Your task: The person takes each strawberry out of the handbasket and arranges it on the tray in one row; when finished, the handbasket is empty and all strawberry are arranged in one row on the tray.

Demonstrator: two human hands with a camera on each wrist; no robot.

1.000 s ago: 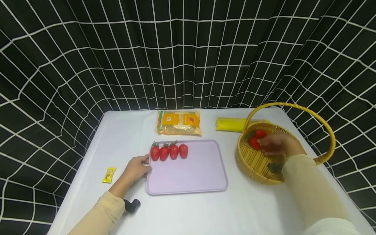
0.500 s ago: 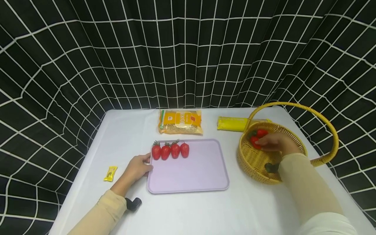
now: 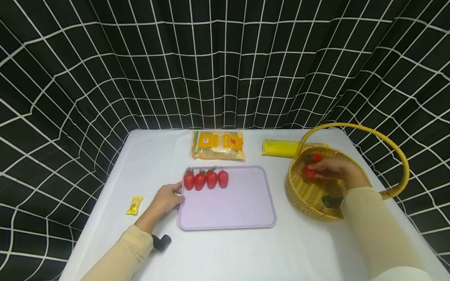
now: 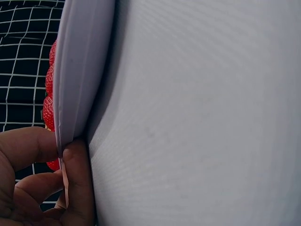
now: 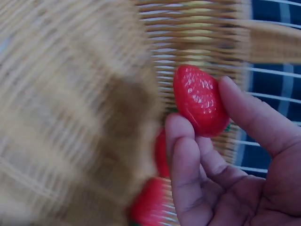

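My left hand (image 3: 164, 201) pinches the left rim of a lilac tray (image 3: 228, 208), with the thumb and fingers on either side of the edge in the left wrist view. Along the tray's back left stand several red strawberries (image 3: 211, 179) in a row. Inside a yellow wicker basket (image 3: 299, 201) on the right, my right hand (image 3: 332, 168) holds a strawberry (image 5: 200, 101) between thumb and fingertips. Beneath that hand, more strawberries (image 5: 149, 202) lie in the basket, partly hidden by the fingers and blurred in the right wrist view.
An orange bag of grain-like food (image 3: 218, 145) lies behind the tray. The yellow packet (image 3: 279, 148) reaches behind the basket. A small yellow wrapped sweet (image 3: 134, 205) is left of my left hand. The basket's tall handle (image 3: 381, 136) arches over its back and right side.
My right hand has taken hold of a strawberry in the basket and begun to lift it. My left hand stays at the tray's rim. The whole head view shifts slightly.
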